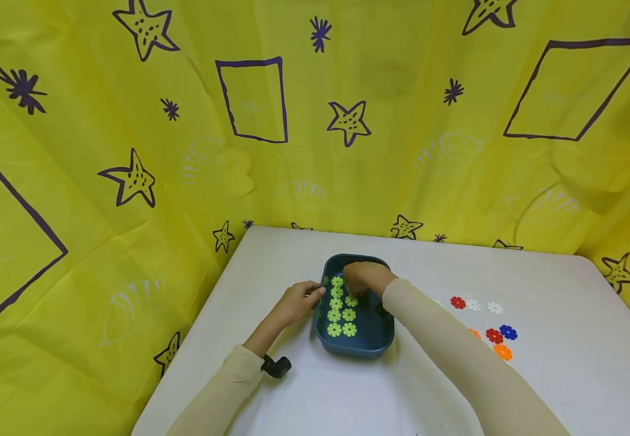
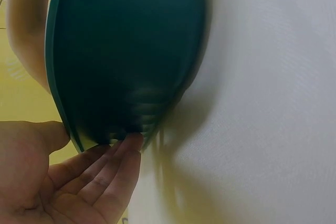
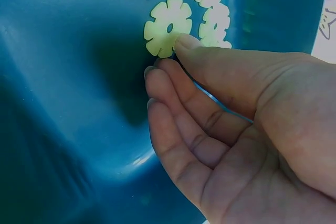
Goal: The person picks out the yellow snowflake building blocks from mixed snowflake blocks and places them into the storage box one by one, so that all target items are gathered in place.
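Observation:
A dark teal plastic tray (image 1: 374, 333) with raised sides stands on the white table. Inside it, yellow-green notched flower discs (image 1: 350, 329) lie flat in two columns, the left one longer. My right hand (image 1: 368, 277) reaches down into the tray. In the right wrist view its thumb and index finger pinch the lower edge of one yellow-green flower disc (image 3: 167, 27), which lies at the end of the shorter column. My left hand (image 1: 295, 303) holds the tray's left side. In the left wrist view the thumb meets the rim and the fingertips (image 2: 134, 141) lie against the outer wall.
Right of the tray, loose discs lie on the white table (image 1: 565, 375): red (image 1: 458, 302), white (image 1: 494, 308), blue (image 1: 508, 332) and orange (image 1: 503, 352). My right sleeve (image 1: 456, 345) hides part of that group. A yellow patterned curtain (image 1: 304, 163) surrounds the table's back and sides.

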The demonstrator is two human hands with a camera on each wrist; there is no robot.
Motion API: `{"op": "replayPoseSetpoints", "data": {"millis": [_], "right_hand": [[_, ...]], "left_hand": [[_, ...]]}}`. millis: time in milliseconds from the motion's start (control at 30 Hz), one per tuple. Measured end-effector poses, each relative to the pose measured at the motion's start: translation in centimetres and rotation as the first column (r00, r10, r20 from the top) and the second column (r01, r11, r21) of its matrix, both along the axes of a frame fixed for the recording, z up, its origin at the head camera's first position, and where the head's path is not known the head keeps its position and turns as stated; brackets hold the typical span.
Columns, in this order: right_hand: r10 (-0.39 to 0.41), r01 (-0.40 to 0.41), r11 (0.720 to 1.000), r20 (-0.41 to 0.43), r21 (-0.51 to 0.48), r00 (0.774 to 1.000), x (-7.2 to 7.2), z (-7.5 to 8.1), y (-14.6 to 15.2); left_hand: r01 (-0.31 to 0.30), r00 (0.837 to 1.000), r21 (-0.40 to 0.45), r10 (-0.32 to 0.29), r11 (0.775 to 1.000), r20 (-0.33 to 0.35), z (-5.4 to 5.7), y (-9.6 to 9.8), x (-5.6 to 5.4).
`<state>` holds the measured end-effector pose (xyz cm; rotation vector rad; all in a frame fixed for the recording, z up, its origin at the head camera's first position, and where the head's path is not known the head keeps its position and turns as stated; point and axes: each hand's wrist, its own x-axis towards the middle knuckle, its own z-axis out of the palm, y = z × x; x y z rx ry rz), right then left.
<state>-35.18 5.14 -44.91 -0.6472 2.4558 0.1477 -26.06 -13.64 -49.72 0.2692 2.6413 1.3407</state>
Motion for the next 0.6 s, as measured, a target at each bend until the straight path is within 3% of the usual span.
{"op": "replayPoseSetpoints", "data": {"millis": [233,400,600], "right_hand": [[0.074,-0.075,0.994,-0.022,-0.078,0.997,0.3,1.4,1.0],[0.010,-0.027,0.962,-0.064,-0.271,0.998,0.8,4.2,3.0],[-0.021,-0.026,0.929,-0.121,-0.370,0.992,1.3,7.3,7.7]], "left_hand": [[0.011,1.000,-0.003,-0.011,1.000,-0.016,0.0,-0.2,0.0],[0.002,1.000,0.004,-0.002,1.000,-0.021,0.1,-0.2,0.1],[0.008,1.000,0.008,-0.008,1.000,-0.019,0.2,-0.1,0.2]]}}
